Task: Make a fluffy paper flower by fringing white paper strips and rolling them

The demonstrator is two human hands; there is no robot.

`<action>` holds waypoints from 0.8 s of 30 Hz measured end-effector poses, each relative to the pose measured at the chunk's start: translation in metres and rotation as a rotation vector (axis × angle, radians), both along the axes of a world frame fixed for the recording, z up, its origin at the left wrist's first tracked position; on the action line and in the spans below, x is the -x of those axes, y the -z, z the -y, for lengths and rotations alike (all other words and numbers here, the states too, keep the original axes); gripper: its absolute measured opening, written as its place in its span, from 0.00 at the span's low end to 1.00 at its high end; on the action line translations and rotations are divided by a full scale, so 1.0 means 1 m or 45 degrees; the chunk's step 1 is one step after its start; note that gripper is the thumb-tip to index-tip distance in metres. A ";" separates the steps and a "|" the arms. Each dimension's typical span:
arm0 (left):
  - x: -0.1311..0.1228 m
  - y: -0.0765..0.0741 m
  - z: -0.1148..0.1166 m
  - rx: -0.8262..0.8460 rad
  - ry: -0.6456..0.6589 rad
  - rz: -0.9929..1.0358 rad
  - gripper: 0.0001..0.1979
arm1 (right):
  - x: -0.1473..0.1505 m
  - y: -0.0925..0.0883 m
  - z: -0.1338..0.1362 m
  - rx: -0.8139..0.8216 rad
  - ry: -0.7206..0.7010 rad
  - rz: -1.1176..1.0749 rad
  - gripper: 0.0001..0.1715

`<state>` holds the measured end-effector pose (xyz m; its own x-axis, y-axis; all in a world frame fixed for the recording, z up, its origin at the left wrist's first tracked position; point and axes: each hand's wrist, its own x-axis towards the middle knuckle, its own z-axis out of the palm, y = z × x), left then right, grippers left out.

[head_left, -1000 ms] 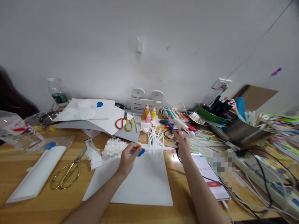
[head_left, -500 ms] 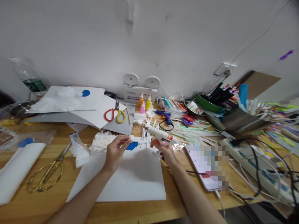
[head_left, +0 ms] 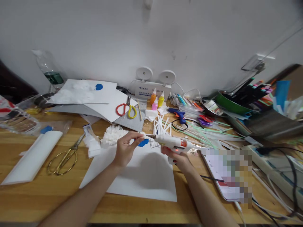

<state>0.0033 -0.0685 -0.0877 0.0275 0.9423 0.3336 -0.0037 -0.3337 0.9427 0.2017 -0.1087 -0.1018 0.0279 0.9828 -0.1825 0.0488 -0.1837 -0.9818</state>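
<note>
We see the white sheet (head_left: 142, 186) on the table (head_left: 132, 212), gold scissors (head_left: 69, 154) to its left, and over its far part our left hand (head_left: 125, 148) pinching a small white piece (head_left: 142, 134), a blue piece (head_left: 143, 143) showing just below. Above the sheet's far right part, our right hand (head_left: 179, 157) grips a white glue gun (head_left: 170, 142), its nozzle pointing at the white piece, though we cannot tell whether they touch. White fluff (head_left: 113, 135) sits at the sheet's far left corner, a blue glue gun (head_left: 181, 118) beyond its far edge.
</note>
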 end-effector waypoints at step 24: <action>-0.001 -0.004 0.005 -0.064 0.005 0.042 0.03 | -0.003 0.005 -0.002 0.035 0.074 0.012 0.11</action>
